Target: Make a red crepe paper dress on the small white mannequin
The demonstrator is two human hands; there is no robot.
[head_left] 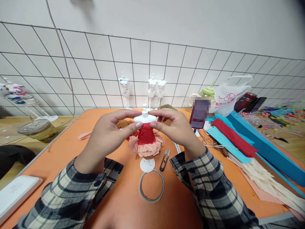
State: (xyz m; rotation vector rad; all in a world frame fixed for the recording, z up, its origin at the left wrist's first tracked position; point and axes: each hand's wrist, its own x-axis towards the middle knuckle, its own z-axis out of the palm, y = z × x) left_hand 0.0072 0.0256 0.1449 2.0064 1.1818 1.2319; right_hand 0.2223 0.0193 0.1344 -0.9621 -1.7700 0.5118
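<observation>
Left hand (107,132): pinching mannequin (145,119), thumb at bodice (146,134).
Right hand (172,127): same, opposite side.
Bodice: may tear or skew if thumbs pull unevenly.

A plain white wall (190,22) rises behind the orange tabletop (126,178), its lower part crossed by a grid of thin black lines (150,54). A pale cable (63,54) hangs down the wall beyond the tabletop's far left corner. Wood-toned surfaces lie on either side of the tabletop, one to its left (68,120), another to its right (295,144). Grey edging trims the tabletop. Light falls pale and fairly even; a soft dark blur marks the wall high above the tabletop.
</observation>
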